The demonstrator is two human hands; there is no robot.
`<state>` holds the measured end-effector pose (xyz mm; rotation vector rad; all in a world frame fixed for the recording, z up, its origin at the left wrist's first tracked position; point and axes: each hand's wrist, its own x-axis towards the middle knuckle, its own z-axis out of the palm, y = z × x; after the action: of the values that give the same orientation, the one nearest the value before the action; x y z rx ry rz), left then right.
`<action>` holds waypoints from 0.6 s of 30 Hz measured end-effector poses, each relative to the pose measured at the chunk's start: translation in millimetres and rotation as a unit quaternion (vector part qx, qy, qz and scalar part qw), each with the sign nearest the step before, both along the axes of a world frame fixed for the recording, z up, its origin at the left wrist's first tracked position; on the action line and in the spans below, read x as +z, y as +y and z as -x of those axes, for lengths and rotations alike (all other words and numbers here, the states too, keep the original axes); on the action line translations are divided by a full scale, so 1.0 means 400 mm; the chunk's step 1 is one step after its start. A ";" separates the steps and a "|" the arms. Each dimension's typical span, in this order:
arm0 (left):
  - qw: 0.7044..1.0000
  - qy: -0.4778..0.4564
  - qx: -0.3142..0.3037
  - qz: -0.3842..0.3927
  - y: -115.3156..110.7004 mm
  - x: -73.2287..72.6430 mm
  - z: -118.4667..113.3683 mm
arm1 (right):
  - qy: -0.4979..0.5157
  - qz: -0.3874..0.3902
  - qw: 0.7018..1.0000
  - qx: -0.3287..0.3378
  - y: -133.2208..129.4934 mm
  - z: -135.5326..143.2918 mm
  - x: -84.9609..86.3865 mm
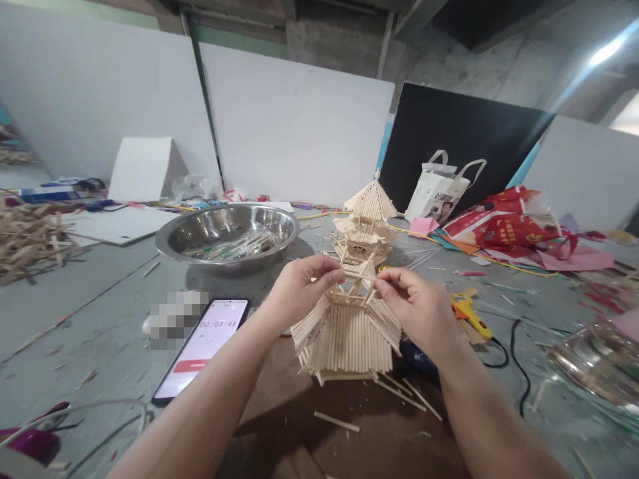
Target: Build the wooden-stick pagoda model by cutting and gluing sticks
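On my feed, left hand (310, 283) and right hand (413, 298), equally near, pinch one stick (359, 275) by its ends, left-to-right across the wooden tower (352, 336).

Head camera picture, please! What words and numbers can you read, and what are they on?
"00:03:48": on the phone screen; the smaller writing there is too blurred to read.
White bag: dark printing, too blurred to read.
Red bag: pale printing, too small and blurred to read.

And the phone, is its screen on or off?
On: the phone screen glows and shows 00:03:48 above a red bar.
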<state>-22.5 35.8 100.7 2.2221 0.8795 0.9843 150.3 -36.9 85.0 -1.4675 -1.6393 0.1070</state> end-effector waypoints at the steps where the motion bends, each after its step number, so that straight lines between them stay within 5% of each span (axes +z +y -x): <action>1: 1.000 -0.001 -0.001 0.001 0.000 0.000 0.000 | 0.001 0.002 1.000 0.003 0.001 -0.001 0.000; 18: 1.000 0.015 -0.005 0.005 0.001 0.003 0.003 | -0.039 -0.034 0.999 -0.007 0.000 0.003 -0.003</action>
<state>-23.5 36.3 102.0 2.2349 0.8837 0.9423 148.9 -36.8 83.6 -1.4468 -1.6792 -0.0152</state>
